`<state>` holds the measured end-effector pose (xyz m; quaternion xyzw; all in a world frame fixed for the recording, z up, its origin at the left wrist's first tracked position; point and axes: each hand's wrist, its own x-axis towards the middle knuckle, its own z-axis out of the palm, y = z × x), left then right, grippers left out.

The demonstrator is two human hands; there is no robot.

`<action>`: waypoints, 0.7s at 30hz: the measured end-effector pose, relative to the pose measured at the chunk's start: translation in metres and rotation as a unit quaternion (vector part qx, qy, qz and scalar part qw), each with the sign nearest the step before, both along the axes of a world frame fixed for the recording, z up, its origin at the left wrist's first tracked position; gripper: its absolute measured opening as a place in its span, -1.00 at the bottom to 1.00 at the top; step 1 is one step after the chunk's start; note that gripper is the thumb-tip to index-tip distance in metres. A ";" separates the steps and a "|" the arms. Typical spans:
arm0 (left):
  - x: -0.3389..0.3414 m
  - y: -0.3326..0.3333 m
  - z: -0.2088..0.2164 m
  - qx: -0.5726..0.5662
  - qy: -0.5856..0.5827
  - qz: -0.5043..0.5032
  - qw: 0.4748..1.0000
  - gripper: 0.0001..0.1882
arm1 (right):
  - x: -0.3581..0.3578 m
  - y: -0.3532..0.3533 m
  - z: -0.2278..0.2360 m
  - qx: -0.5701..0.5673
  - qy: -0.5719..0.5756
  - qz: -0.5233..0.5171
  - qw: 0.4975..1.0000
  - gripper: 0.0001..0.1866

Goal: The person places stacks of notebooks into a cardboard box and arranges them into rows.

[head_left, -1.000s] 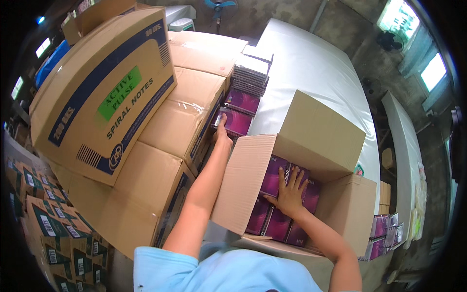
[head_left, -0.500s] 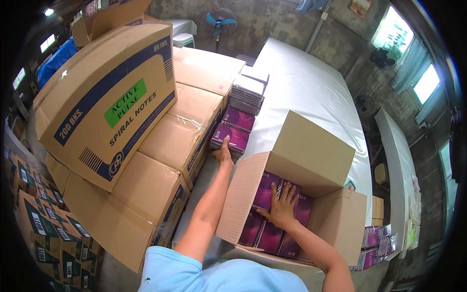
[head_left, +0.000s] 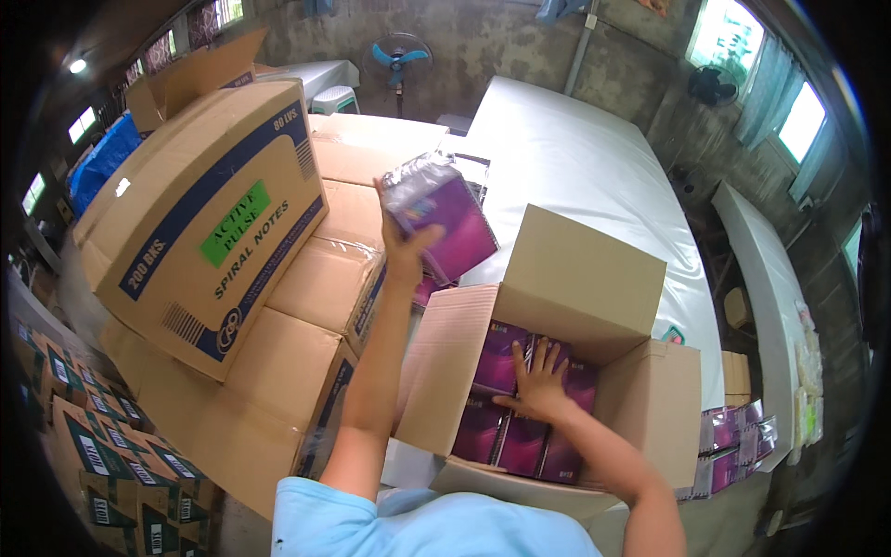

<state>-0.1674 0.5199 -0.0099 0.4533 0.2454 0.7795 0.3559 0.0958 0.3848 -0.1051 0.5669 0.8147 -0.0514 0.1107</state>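
Note:
My left hand (head_left: pixel 404 251) grips a stack of purple spiral notebooks (head_left: pixel 453 227), raised above the table between the sealed cartons and the open carton. Its fingers wrap the left side, with the thumb across the front cover. My right hand (head_left: pixel 540 379) lies with fingers spread on purple notebooks (head_left: pixel 481 427) packed in rows inside the open cardboard carton (head_left: pixel 583 269). The carton's flaps stand up and outward. Below the raised stack, more purple notebooks (head_left: pixel 425 292) show partly behind my left arm and the carton flap.
A large printed carton (head_left: pixel 223 223) stands on other sealed cartons (head_left: pixel 278 362) at the left. A long white-covered table (head_left: pixel 575 148) stretches away behind the open carton. Purple notebooks (head_left: pixel 729 450) sit beyond the carton's right side, and wrapped brown packs (head_left: pixel 130 464) are piled lower left.
My left hand has lifted a stack of notebooks off the table row and tilted it up. My right hand stays on the notebooks in the carton. The view has shifted slightly.

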 end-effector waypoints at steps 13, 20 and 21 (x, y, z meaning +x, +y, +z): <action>0.043 -0.169 0.001 -0.023 -0.253 -0.349 0.902 0.01 | -0.041 -0.035 0.224 0.112 0.542 0.147 0.820 -0.17; 0.029 -0.198 0.014 0.024 -0.234 -0.467 0.852 0.09 | 0.046 -0.064 0.217 0.124 0.553 0.011 0.824 -0.34; 0.022 -0.198 0.009 0.031 -0.234 -0.468 0.851 0.08 | 0.063 -0.059 0.206 0.124 0.549 0.009 0.827 -0.34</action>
